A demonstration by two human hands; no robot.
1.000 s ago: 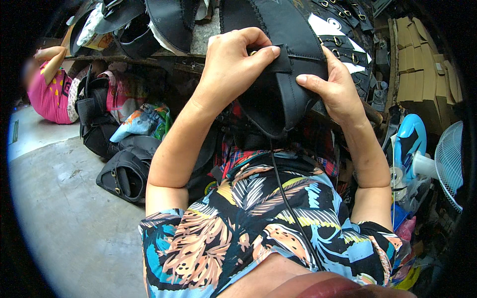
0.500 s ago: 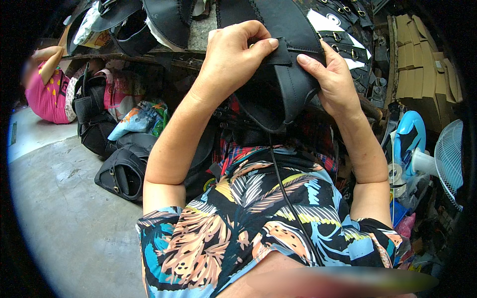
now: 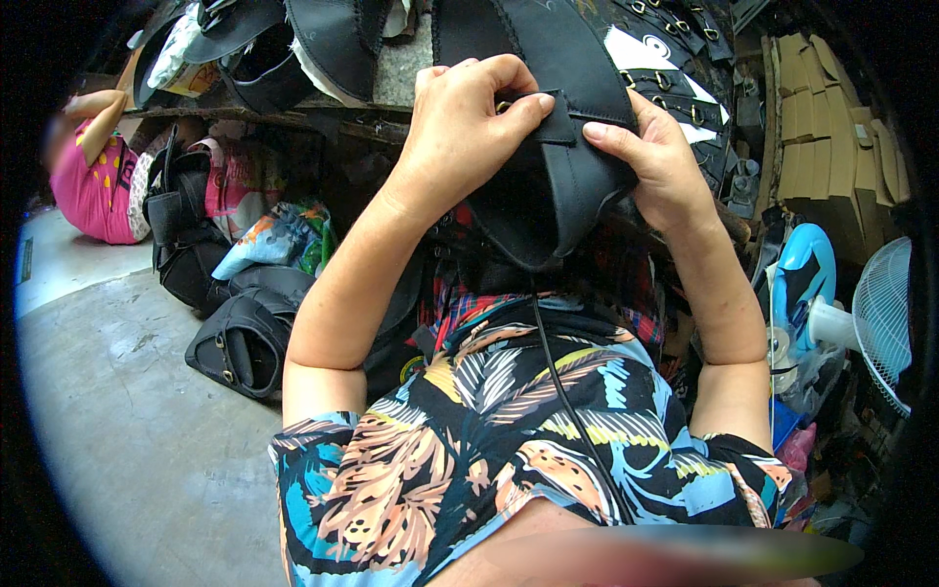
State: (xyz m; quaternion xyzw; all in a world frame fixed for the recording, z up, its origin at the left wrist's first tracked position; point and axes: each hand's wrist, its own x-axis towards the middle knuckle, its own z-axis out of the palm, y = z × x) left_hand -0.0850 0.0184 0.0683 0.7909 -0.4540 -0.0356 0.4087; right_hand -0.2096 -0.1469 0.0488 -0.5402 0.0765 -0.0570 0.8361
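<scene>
A stitched black leather piece (image 3: 582,191), curved and hollow like part of a bag, is held up in front of me above my lap. My left hand (image 3: 469,127) pinches a short black leather strap (image 3: 558,122) on its left part between thumb and forefinger. A bit of gold-coloured metal shows just beside that thumb. My right hand (image 3: 660,161) grips the right edge, thumb on the near face and fingers behind, mostly hidden. The underside of the piece hangs in shadow between my forearms.
More black leather pieces (image 3: 337,49) lie on the bench ahead, with buckled straps (image 3: 675,98) at right. Finished-looking black leather items (image 3: 240,338) rest on the floor at left. A person in pink (image 3: 93,186) is farther left. Cardboard (image 3: 822,137) and a fan (image 3: 880,323) stand right.
The leather piece has tilted slightly and shifted a little to the right. My left hand has moved slightly right with the strap, and a bit of gold-coloured metal now shows by its thumb.
</scene>
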